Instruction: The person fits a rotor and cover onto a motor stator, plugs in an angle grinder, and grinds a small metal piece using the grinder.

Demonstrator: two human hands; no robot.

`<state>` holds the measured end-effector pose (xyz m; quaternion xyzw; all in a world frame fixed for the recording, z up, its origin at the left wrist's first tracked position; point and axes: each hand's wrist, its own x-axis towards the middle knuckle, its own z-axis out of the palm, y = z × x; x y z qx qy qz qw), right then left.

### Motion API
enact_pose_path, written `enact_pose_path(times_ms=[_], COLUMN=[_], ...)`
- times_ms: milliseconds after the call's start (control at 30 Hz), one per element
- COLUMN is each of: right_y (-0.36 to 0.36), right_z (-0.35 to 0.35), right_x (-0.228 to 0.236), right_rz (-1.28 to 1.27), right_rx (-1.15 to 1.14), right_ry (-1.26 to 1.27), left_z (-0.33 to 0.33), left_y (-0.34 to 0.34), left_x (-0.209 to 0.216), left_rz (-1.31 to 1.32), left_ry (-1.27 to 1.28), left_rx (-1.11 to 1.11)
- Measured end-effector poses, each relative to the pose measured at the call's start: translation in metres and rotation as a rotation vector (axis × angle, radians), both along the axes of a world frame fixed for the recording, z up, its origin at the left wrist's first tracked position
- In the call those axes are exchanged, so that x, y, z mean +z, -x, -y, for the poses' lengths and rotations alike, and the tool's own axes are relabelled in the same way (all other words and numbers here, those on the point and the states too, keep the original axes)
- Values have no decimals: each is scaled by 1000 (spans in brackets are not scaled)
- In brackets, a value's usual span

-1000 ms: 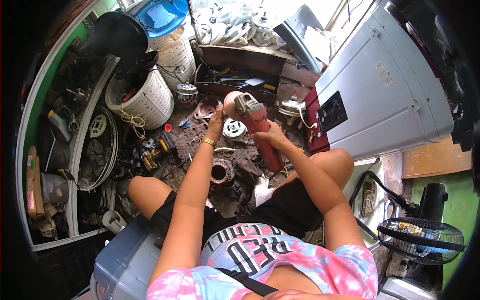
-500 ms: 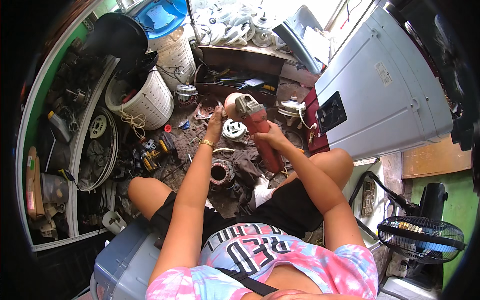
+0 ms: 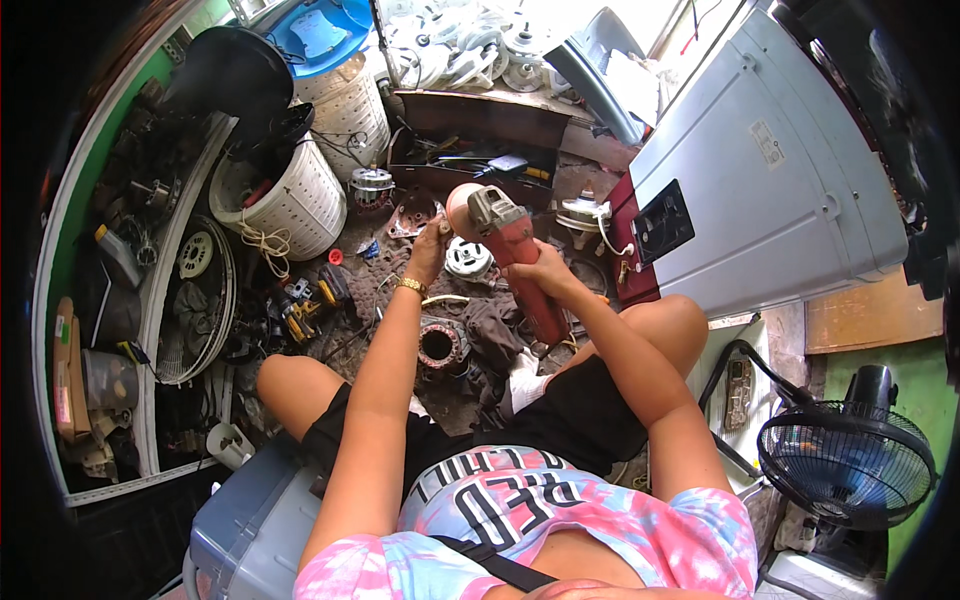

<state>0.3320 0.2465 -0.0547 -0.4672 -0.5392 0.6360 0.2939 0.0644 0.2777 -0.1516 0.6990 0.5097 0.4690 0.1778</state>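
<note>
My right hand (image 3: 548, 270) is wrapped round the body of a red angle grinder (image 3: 518, 252), whose grey head and round reddish disc (image 3: 464, 208) point away from me. Just left of that disc, my left hand (image 3: 427, 258) is closed, pinching a small light-coloured piece (image 3: 445, 228) too small to name. Whether the piece touches the disc I cannot tell. Below the disc, on the dark cloth, lies a round white motor part (image 3: 468, 259). Nearer my legs sits a motor stator (image 3: 438, 345) with a round bore, and a metal housing (image 3: 414, 212) lies beyond my left hand.
A yellow-and-black power drill (image 3: 300, 315) lies left on the floor. White perforated baskets (image 3: 300, 205) stand at far left beside a shelf (image 3: 165, 290). A large grey appliance (image 3: 750, 180) fills the right, with a black fan (image 3: 845, 465) below it. A tool-filled wooden box (image 3: 480, 120) lies ahead.
My left hand has turned and drawn slightly toward me, so the small piece shows more. The grinder has shifted slightly left. The fan's head at right has swung round.
</note>
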Motion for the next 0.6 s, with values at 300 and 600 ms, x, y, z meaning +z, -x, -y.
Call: enact_pose_path(times_ms=[300, 600], right_y=[4, 4], right_z=[2, -1], right_x=[-4, -9], right_rz=[11, -7], right_rx=[13, 21], right_ry=[-49, -60], left_z=[1, -8], left_y=[2, 12], left_x=[11, 5], left_rz=[357, 530], left_ry=[241, 336], left_rx=[-67, -37])
